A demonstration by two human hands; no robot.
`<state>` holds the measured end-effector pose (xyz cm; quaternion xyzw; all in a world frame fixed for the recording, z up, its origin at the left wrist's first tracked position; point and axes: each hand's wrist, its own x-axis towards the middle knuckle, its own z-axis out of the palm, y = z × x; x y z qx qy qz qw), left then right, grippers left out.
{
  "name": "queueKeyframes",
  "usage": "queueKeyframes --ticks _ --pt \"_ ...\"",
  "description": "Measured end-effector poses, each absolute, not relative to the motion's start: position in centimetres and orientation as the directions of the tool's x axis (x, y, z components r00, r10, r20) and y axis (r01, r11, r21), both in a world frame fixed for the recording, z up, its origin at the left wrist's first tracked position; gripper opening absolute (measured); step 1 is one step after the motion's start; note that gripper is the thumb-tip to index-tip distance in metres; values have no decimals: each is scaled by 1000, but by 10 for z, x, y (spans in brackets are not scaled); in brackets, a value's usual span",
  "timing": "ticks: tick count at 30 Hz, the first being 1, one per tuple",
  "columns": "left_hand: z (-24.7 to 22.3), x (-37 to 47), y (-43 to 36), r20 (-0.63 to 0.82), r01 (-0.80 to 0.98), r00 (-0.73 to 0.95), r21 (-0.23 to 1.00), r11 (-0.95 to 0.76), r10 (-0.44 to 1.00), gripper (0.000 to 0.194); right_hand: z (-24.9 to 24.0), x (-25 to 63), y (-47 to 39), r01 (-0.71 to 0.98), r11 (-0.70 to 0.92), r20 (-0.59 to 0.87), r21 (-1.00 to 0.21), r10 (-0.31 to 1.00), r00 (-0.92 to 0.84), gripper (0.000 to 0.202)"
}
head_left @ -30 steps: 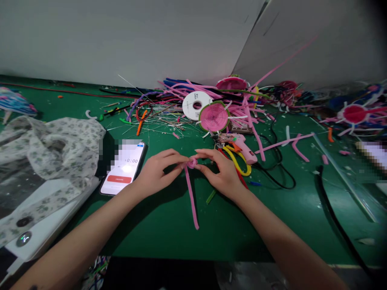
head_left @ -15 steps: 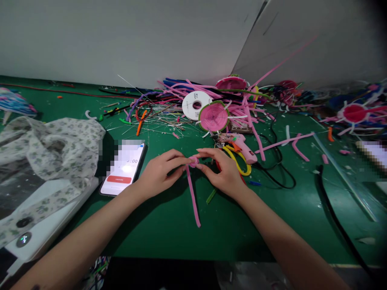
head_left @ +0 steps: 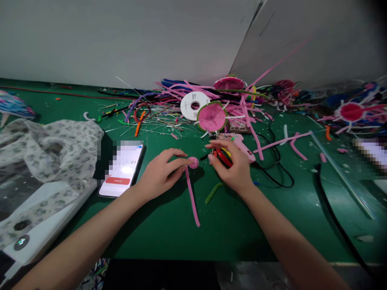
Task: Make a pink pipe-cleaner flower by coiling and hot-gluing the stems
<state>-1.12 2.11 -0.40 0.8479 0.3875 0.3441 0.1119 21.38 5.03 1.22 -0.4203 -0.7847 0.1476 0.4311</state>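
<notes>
My left hand (head_left: 167,169) is closed, with a small coiled disc of pink pipe cleaner (head_left: 194,162) pinched at its fingertips. A straight pink tail (head_left: 192,197) hangs from it toward the table's near edge. To the right, my right hand (head_left: 231,167) is over a red-handled tool (head_left: 223,158), its thumb and fingertips apart. The palm hides part of the tool, and I cannot see its full kind. A bent green pipe cleaner piece (head_left: 213,193) lies below that hand. Just behind it is a pink glue gun (head_left: 244,148), partly covered.
A lit phone (head_left: 121,171) lies left, near a patterned cloth (head_left: 72,141). At the back stand a white spool (head_left: 188,106), a pink disc with a green rim (head_left: 212,117) and heaped pipe cleaners (head_left: 178,86). A black cable (head_left: 279,185) loops at right.
My right hand has left the pink coil and moved right and slightly up, over the red-handled tool. My left hand still holds the coil in nearly the same place.
</notes>
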Motion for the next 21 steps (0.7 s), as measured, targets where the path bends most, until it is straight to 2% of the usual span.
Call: queueKeyframes --ticks 3,5,7,9,12,16,18,21 --pt "-4 -10 21 497 578 461 460 -674 735 29 12 232 66 727 460 606 -510 792 -75 22" --pt "-5 -10 21 505 573 460 460 -678 731 29 11 247 76 878 320 603 -357 797 -46 20" --pt "-5 -10 22 516 569 457 457 -684 725 29 9 259 83 950 200 536 -241 843 -42 22" --pt "-6 -11 22 527 567 451 455 -687 720 28 7 265 87 972 126 454 -199 891 -23 28" --pt "-6 -11 22 538 565 446 451 -691 716 28 6 266 87 974 59 378 -218 925 29 30" --pt "-5 -11 21 531 573 451 444 -688 718 27 7 265 86 952 -36 313 -303 940 135 31" --pt "-5 -11 21 529 577 447 446 -684 721 27 10 265 85 929 -42 355 -369 917 182 34" --pt "-4 -10 21 531 573 448 447 -687 719 26 19 265 82 869 21 500 -494 825 264 42"
